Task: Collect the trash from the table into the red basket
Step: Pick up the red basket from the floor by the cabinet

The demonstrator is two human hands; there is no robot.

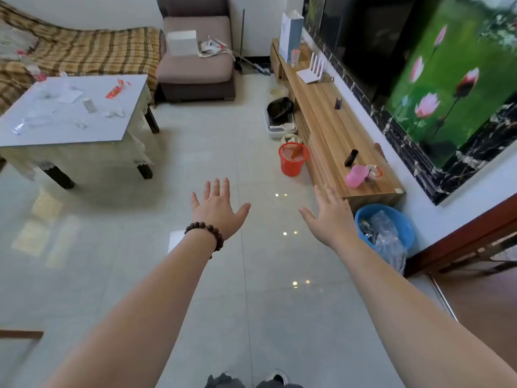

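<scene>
Head view shows you the trash scattered on the pale table at the far left: a red-and-white wrapper near its far right edge, crumpled white papers toward the middle, a small grey packet, a white wad to its right, and clear plastic scraps at the near left. None of it has left the tabletop.

Your red basket stands upright on the tiled floor, far right, just beside the long wooden cabinet. It is a mesh basket; something brownish shows inside through the mesh, though you cannot tell what. It is well apart from the table. Behind it a white bin with a black bag sits on the floor. Nearer on the right, a blue tub holds clear crumpled plastic.

Your left hand, with a dark bead bracelet at the wrist, is spread flat with fingers apart, holding nothing. Your right hand is likewise spread wide and empty, over bare floor.
</scene>
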